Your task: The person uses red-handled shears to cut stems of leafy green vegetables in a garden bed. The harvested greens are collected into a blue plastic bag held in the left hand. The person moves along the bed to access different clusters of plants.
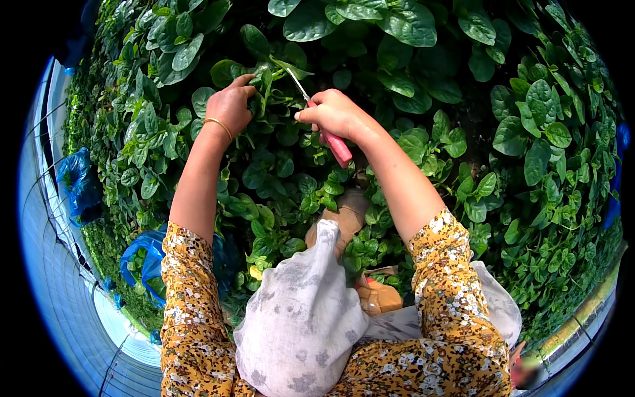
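Observation:
Broad-leafed green plants (409, 25) grow thickly in front of me. My left hand (232, 102), with a gold-coloured bangle at the wrist, is closed around leafy stems (268, 89) at upper centre, its fingertips partly hidden among the leaves. Just right of it, my right hand (331, 114) grips the pink-red handle of a knife (338, 149). The thin metal blade points up and left, its tip close to a pale cut-looking stem and leaf above the held bunch. Whether the blade touches the stem, I cannot tell.
A blue plastic bag (144, 263) with leaves inside sits by my left sleeve. Another blue bag (79, 183) lies at the far left. Below my hands shows a brown shoe or boot (347, 213). Greenhouse sheeting (59, 297) curves along the left edge. Part of another person appears at lower right.

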Action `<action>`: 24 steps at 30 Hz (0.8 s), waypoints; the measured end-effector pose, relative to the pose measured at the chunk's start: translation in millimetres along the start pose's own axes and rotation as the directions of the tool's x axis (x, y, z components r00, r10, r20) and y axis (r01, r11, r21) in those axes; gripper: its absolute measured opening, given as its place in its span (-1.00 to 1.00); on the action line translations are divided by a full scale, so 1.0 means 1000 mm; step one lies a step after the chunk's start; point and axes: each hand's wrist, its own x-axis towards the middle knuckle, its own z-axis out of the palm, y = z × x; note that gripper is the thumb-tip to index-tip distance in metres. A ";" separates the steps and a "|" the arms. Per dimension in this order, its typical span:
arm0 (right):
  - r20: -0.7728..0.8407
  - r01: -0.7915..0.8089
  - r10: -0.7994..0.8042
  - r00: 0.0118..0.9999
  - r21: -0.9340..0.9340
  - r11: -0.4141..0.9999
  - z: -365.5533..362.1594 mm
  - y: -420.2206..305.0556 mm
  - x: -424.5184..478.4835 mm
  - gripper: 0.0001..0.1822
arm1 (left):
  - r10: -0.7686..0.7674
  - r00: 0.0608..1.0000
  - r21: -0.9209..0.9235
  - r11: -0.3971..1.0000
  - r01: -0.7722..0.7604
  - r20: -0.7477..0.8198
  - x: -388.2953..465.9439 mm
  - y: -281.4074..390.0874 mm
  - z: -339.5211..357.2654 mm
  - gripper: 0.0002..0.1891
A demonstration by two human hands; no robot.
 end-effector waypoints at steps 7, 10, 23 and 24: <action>0.017 -0.200 0.204 0.979 0.284 0.938 -0.009 0.009 0.038 -0.72 | 0.076 0.985 -0.074 0.993 -0.089 -0.158 -0.016 0.013 0.013 -0.68; -0.047 -0.083 0.103 0.994 0.321 0.943 -0.007 0.012 0.036 -0.72 | 0.088 0.972 -0.065 0.992 -0.104 -0.218 -0.018 0.015 0.017 -0.68; -0.376 0.099 0.101 0.921 0.477 0.873 -0.063 0.077 -0.095 -0.73 | 0.174 0.976 -0.147 0.977 -0.155 0.129 -0.047 0.115 -0.080 -0.13; -0.396 0.072 0.080 0.915 0.356 0.932 -0.064 0.066 -0.084 -0.70 | 0.231 0.949 -0.050 0.973 -0.225 0.214 -0.038 0.128 -0.081 -0.01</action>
